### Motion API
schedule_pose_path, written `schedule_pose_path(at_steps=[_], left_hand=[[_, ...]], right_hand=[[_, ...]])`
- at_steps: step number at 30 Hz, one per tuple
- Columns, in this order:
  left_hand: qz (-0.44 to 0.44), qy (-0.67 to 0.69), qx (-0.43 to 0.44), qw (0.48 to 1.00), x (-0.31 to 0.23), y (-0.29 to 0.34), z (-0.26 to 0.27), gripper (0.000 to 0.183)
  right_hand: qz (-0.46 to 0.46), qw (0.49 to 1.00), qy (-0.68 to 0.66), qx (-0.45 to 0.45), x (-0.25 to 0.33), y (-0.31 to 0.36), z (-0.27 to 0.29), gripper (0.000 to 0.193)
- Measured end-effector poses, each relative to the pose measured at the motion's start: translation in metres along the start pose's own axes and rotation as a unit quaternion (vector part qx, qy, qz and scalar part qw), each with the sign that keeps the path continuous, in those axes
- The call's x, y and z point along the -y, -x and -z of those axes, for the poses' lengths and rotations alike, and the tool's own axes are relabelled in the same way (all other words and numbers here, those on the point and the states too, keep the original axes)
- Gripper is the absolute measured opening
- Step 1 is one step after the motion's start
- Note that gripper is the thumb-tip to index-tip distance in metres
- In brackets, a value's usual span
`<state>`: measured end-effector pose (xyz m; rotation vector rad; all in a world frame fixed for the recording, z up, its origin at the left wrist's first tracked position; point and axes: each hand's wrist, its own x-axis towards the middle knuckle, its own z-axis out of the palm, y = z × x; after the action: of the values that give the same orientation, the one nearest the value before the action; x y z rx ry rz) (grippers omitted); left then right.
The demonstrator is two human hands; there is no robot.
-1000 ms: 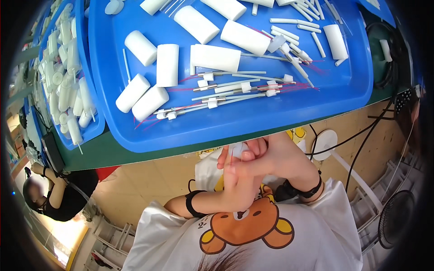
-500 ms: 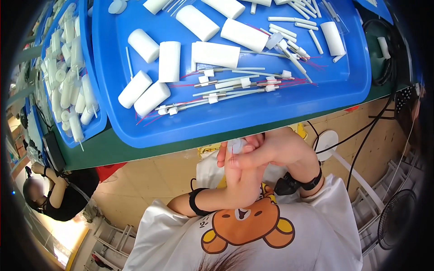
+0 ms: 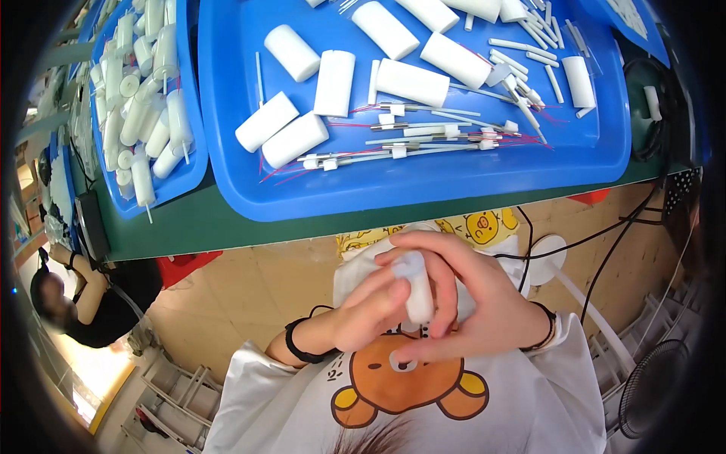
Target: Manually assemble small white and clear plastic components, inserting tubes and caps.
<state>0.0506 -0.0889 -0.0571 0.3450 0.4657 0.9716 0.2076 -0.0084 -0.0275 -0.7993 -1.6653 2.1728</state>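
A small white cylinder (image 3: pixel 420 293) with a translucent cap is held low in front of my shirt, below the table edge. My left hand (image 3: pixel 370 312) is closed on it, with the thumb along its side. Around its far and right sides curves my right hand (image 3: pixel 491 299); its fingers are spread and its thumb stands apart below the cylinder. Whether the right fingers touch the cylinder I cannot tell. Beyond the hands, a blue tray (image 3: pixel 454 191) holds several white cylinders (image 3: pixel 412 82), thin white tubes (image 3: pixel 522 43) and rods with red wires (image 3: pixel 423 144).
A second blue bin (image 3: pixel 198 163), full of white cylindrical parts, stands at the left on the green table (image 3: pixel 174 236). Black cables (image 3: pixel 582 240) hang at the right, near a fan (image 3: pixel 656 378). Another person (image 3: pixel 98 303) is at the far left.
My right hand has opened from its grip around the left hand, and the fingers now spread. The white cylinder has come into sight. The tray appears shifted up and right in view.
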Motion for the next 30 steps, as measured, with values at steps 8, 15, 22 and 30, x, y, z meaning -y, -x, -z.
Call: schedule_pose_path(at_steps=[8,15,22,30], left_hand=[[-0.122,-0.015,0.086,0.989,0.000,-0.011,0.000,0.047],[-0.128,0.000,0.095,0.987,0.005,-0.016,-0.002,0.059],[-0.073,0.114,0.024,0.991,0.019,-0.011,-0.002,0.066],[-0.121,-0.067,0.019,0.990,0.007,-0.014,-0.010,0.047]], right_hand=[[0.219,0.967,0.080,-0.102,0.003,-0.005,-0.005,0.062],[0.273,0.947,0.098,-0.138,0.007,-0.011,-0.005,0.057],[0.298,0.934,0.126,-0.152,0.009,-0.012,-0.002,0.057],[0.326,0.900,0.200,-0.209,0.008,-0.011,0.004,0.057]])
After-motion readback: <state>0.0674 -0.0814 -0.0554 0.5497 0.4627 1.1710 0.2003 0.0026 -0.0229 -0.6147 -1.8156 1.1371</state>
